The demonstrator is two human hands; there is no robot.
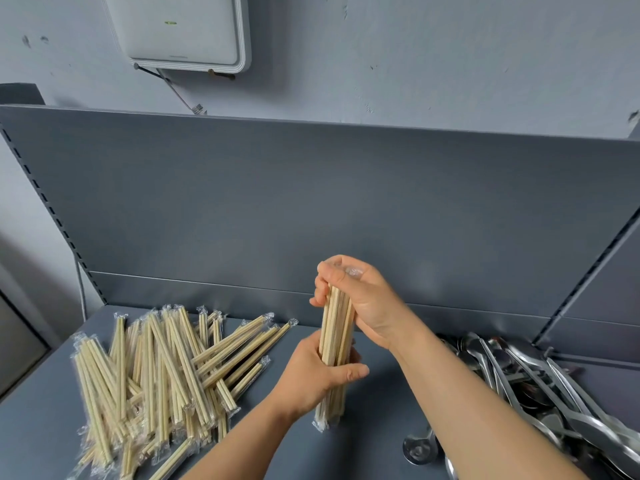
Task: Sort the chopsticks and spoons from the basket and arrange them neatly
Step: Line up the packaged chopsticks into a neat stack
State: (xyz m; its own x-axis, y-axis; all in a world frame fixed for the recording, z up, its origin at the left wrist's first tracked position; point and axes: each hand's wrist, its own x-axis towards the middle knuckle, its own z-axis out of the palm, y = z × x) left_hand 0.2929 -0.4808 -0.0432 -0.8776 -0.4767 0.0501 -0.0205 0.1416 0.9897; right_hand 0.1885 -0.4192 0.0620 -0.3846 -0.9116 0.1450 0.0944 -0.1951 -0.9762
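1. Bundle of wrapped chopsticks (335, 344) stands upright at frame centre, lower end on the grey shelf (374, 455).
2. Left hand (318, 375) grips its lower half; right hand (356, 299) curls over the top.
3. Risk: slick wrappers could let sticks slip and splay.
4. Loose chopstick pile (156, 372) lower left; spoons (540, 386) lower right, cut off. No basket visible.

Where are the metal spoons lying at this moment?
In the head view, the metal spoons lie heaped on the grey shelf at the far right, beside the right forearm; the chopstick bundle stands to their left.
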